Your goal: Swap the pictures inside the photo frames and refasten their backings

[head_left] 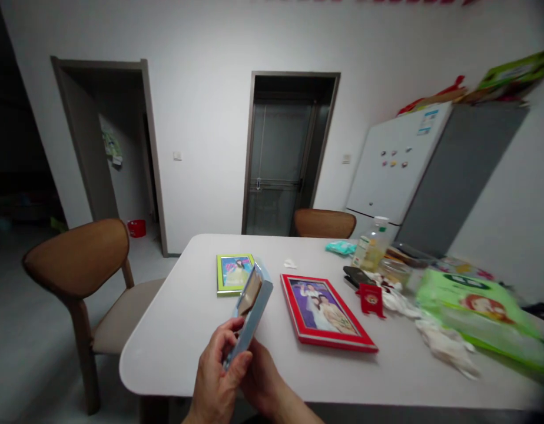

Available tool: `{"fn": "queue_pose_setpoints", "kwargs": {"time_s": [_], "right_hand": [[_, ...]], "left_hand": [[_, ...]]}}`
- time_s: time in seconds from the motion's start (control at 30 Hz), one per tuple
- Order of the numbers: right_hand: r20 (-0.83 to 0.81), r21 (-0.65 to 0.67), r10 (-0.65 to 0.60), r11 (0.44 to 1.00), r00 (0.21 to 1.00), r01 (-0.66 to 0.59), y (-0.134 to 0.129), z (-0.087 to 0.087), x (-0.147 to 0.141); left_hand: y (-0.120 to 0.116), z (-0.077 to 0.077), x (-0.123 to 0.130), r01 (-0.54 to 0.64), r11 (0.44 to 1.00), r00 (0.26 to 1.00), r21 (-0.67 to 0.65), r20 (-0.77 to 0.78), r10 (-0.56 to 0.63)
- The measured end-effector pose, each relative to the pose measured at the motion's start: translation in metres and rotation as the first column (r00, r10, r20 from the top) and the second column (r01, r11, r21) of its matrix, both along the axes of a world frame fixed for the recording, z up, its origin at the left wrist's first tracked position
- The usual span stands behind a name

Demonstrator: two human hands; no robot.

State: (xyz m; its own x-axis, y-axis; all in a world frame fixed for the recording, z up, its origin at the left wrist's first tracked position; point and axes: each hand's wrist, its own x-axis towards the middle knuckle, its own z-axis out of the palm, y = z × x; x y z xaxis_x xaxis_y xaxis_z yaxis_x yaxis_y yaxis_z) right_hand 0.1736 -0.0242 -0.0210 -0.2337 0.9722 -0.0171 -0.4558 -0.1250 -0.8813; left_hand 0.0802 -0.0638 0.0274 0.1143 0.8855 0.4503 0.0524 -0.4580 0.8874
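Observation:
A light blue picture frame [259, 294] is held up on edge above the near side of the table, steeply tilted. My left hand [219, 368] grips its lower end, with the thumb on the near edge and the fingers curled at the front. Behind the same end, my right hand [265, 377] is closed against it; the frame and left hand hide most of its fingers. Just beyond the frame, a yellow-green picture frame [225, 277] lies flat. To the right lies a red picture frame [327, 315] with a photo of people.
On the white table [175, 330] are a crumpled tissue [289, 264], a plastic bottle [371, 244], a red tag [371, 299], a dirty cloth [446, 347] and a green package [479, 300]. Wooden chairs stand left [82, 253] and at the far side [325, 222].

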Motion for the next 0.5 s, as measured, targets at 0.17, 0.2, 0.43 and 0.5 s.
{"fn": "queue_pose_setpoints", "kwargs": {"time_s": [0.17, 0.2, 0.43, 0.5], "right_hand": [[-0.138, -0.053, -0.292, 0.956, 0.947, 0.287, 0.006, 0.028, 0.044], [-0.128, -0.056, -0.342, 0.940, 0.931, 0.338, 0.009, 0.034, 0.062], [0.356, 0.073, -0.555, 0.818, 0.752, 0.570, 0.049, 0.048, 0.208], [0.496, 0.161, -0.576, 0.796, 0.650, 0.583, 0.060, 0.042, 0.241]], "left_hand": [[0.014, 0.029, 0.032, 0.073, 0.997, 0.982, -0.039, 0.175, -0.065], [0.021, 0.036, 0.038, 0.069, 0.996, 0.972, -0.053, 0.227, -0.055], [0.067, 0.018, 0.084, 0.171, 0.925, 0.977, -0.338, 0.179, -0.115], [0.072, -0.001, 0.101, 0.177, 0.908, 0.984, -0.380, 0.102, -0.149]]}}
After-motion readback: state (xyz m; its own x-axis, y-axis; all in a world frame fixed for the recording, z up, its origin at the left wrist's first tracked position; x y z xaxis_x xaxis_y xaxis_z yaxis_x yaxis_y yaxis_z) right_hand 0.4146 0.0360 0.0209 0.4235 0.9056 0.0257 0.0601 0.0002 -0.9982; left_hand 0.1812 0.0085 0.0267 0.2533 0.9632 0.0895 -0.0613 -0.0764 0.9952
